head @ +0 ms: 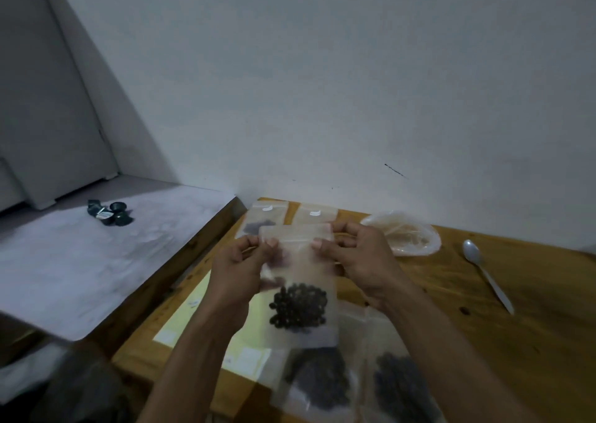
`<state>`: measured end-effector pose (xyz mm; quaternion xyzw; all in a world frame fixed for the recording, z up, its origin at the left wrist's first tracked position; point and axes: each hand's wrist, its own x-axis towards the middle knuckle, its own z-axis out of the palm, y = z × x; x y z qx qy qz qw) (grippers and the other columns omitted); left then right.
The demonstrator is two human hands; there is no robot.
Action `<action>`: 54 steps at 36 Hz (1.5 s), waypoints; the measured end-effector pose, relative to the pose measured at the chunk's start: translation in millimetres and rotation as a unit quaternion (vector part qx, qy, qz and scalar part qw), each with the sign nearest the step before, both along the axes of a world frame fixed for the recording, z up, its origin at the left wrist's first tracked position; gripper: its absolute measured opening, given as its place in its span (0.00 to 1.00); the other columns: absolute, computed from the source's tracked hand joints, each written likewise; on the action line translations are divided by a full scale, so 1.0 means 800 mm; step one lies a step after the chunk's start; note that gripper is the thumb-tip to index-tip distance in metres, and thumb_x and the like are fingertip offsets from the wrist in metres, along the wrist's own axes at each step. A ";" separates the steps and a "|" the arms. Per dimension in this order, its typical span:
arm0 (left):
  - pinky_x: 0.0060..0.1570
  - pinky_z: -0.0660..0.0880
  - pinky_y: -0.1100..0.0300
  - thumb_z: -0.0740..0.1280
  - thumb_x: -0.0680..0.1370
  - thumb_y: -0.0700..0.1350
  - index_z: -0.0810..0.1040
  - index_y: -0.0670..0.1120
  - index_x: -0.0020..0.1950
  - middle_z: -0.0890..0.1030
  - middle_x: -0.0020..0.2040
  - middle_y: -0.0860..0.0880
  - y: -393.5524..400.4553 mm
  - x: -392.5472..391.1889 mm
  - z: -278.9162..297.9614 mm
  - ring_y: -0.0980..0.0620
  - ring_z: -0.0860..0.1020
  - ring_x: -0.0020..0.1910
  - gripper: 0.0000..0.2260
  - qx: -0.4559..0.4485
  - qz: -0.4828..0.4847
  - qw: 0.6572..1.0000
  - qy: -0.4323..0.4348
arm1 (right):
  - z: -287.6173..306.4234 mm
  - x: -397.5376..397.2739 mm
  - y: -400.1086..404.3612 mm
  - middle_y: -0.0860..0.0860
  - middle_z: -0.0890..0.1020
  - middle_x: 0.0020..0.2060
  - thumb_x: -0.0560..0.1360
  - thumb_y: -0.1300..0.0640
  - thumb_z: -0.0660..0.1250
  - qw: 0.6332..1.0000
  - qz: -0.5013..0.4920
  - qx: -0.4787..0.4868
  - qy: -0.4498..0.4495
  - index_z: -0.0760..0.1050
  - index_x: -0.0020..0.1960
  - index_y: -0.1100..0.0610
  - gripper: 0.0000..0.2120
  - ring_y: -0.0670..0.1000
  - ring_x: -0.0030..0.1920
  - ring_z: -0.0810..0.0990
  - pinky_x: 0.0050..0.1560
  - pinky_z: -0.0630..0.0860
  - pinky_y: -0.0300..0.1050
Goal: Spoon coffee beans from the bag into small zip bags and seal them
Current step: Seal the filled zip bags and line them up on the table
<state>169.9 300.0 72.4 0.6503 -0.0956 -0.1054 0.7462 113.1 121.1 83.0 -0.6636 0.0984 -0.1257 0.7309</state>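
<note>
On the far left, a small cluster of dark cups (111, 213) sits on a pale grey surface (80, 261) beside the wooden table (532, 342). Near the table's left edge lies a pale yellow sheet (187, 313), partly under the left forearm. The left hand (240, 271) pinches the upper left part of a small zip bag (300, 280), fingers curled against the plastic near its top strip. The bag is held upright above the table between both hands, with a dark clump of coffee beans (298, 306) sunk in its lower half. The right hand (358, 258) pinches the bag's upper right corner in the same way. Behind the hands, two more zip bags (292, 217) lie flat by the wall, the left one showing a dark patch. Below the held bag, two filled bags (354, 380) lie on the table. Right of the hands sits a crumpled clear plastic bag (406, 234), and further right a spoon (485, 271) lies on the wood, bowl towards the wall.
</note>
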 end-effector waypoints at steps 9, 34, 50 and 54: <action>0.47 0.79 0.47 0.67 0.77 0.49 0.82 0.39 0.53 0.85 0.52 0.40 0.067 0.012 0.008 0.42 0.84 0.52 0.13 -0.035 0.008 0.998 0.049 | 0.012 0.053 0.070 0.57 0.87 0.41 0.71 0.65 0.76 0.997 0.061 0.034 -0.014 0.80 0.51 0.63 0.10 0.51 0.40 0.86 0.41 0.82 0.47; 0.60 0.77 0.43 0.66 0.81 0.49 0.83 0.43 0.51 0.87 0.49 0.44 0.178 0.061 -0.021 0.41 0.83 0.55 0.11 -0.035 0.269 0.960 0.074 | -0.098 0.138 0.147 0.48 0.75 0.32 0.72 0.42 0.72 0.838 0.006 -0.501 0.214 0.77 0.39 0.53 0.15 0.53 0.33 0.76 0.35 0.72 0.44; 0.60 0.76 0.41 0.64 0.82 0.53 0.85 0.46 0.50 0.86 0.51 0.46 0.164 0.065 -0.019 0.40 0.79 0.56 0.14 0.024 0.241 0.968 0.068 | -0.071 0.131 0.139 0.51 0.83 0.34 0.76 0.52 0.71 0.917 -0.004 -0.378 0.128 0.79 0.37 0.56 0.11 0.50 0.37 0.82 0.42 0.83 0.55; 0.50 0.78 0.47 0.63 0.82 0.51 0.85 0.43 0.51 0.86 0.46 0.47 0.147 0.064 -0.017 0.44 0.81 0.50 0.15 0.015 0.221 0.973 0.065 | -0.025 0.107 0.143 0.46 0.79 0.30 0.75 0.51 0.73 0.944 0.033 -0.328 0.021 0.79 0.38 0.55 0.11 0.41 0.31 0.75 0.33 0.73 0.36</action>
